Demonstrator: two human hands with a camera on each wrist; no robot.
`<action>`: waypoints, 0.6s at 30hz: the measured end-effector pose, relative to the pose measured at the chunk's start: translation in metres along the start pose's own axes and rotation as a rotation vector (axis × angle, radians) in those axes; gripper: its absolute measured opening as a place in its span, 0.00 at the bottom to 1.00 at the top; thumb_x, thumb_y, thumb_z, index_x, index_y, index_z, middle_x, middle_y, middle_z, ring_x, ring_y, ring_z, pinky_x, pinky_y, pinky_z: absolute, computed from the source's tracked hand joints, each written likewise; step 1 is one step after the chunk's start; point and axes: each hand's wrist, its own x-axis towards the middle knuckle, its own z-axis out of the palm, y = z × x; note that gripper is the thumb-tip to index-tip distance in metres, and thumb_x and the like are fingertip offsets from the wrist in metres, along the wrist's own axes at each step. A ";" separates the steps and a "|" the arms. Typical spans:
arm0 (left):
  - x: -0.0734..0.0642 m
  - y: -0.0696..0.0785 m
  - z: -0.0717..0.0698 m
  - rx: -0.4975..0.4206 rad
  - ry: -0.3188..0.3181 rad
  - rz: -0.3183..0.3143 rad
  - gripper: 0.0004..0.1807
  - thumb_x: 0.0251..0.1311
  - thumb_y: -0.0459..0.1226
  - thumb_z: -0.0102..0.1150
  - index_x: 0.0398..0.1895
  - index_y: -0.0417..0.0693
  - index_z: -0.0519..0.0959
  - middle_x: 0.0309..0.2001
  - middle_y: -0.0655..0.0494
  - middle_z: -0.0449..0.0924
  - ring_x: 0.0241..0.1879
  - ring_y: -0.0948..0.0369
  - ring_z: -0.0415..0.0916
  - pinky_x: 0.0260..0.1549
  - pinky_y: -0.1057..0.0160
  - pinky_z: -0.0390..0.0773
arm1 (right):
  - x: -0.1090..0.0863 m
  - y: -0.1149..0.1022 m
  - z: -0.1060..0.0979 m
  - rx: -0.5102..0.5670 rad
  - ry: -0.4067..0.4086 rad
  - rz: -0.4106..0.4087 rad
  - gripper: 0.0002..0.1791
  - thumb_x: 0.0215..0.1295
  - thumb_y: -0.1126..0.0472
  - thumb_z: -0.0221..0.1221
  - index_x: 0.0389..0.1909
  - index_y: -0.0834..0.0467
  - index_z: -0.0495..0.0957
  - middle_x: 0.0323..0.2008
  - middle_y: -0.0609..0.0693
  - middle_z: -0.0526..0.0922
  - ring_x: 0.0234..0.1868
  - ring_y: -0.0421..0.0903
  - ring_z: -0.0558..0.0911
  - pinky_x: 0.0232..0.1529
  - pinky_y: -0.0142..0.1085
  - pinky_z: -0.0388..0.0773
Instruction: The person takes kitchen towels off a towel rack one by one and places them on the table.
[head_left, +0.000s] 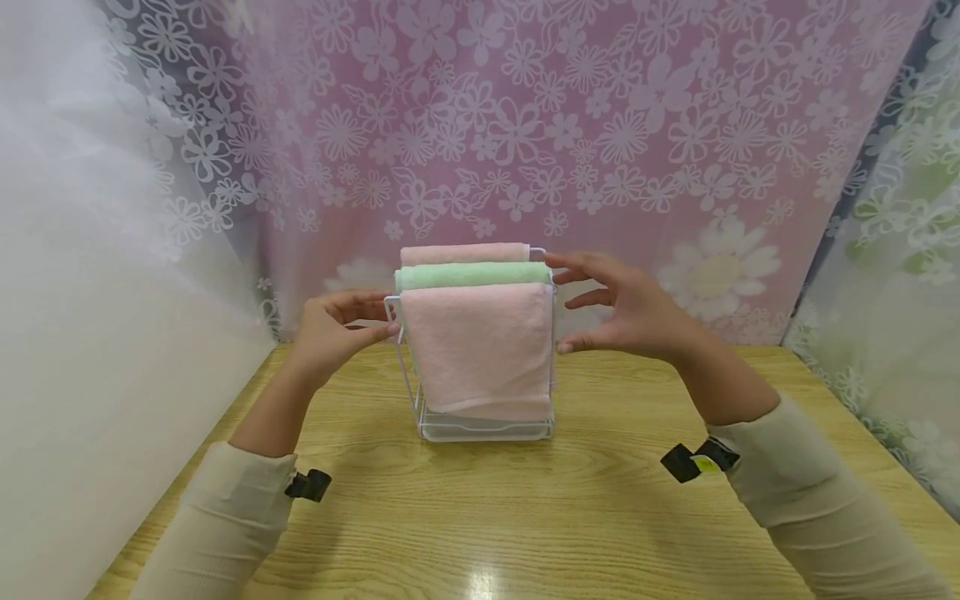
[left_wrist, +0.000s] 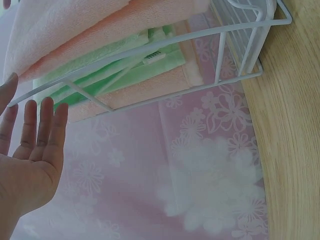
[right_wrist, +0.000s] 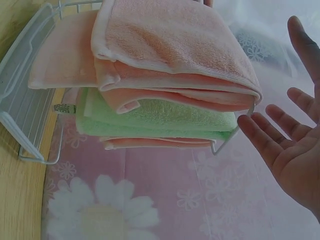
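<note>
A white wire towel rack [head_left: 411, 390] stands on the table with folded towels over its bars. The front towel [head_left: 480, 350] is pink, a light green towel [head_left: 472, 275] hangs behind it, and another pink towel [head_left: 465, 253] is at the back. At the rack's upper left corner, my left hand [head_left: 330, 329] pinches the wire between thumb and index finger; its other fingers [left_wrist: 45, 125] are extended. My right hand [head_left: 630, 308] is spread beside the upper right side, its index fingertip right at the rack's wire end in the right wrist view.
A shallow white tray [right_wrist: 25, 65] forms the rack's base. The wood-grain table [head_left: 480, 508] reaches back to a pink flowered curtain [head_left: 487, 125]. A white wall [head_left: 112, 292] stands left and a flowered sheet [head_left: 892, 250] right. Each sleeve cuff carries a black strap [head_left: 307, 485].
</note>
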 end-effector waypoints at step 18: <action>0.008 0.004 0.002 -0.175 -0.052 0.006 0.15 0.58 0.30 0.67 0.49 0.37 0.83 0.35 0.49 0.82 0.36 0.56 0.84 0.36 0.51 0.85 | 0.036 0.004 0.001 -0.073 -0.050 0.097 0.43 0.45 0.60 0.78 0.66 0.54 0.72 0.61 0.55 0.75 0.53 0.47 0.77 0.44 0.39 0.80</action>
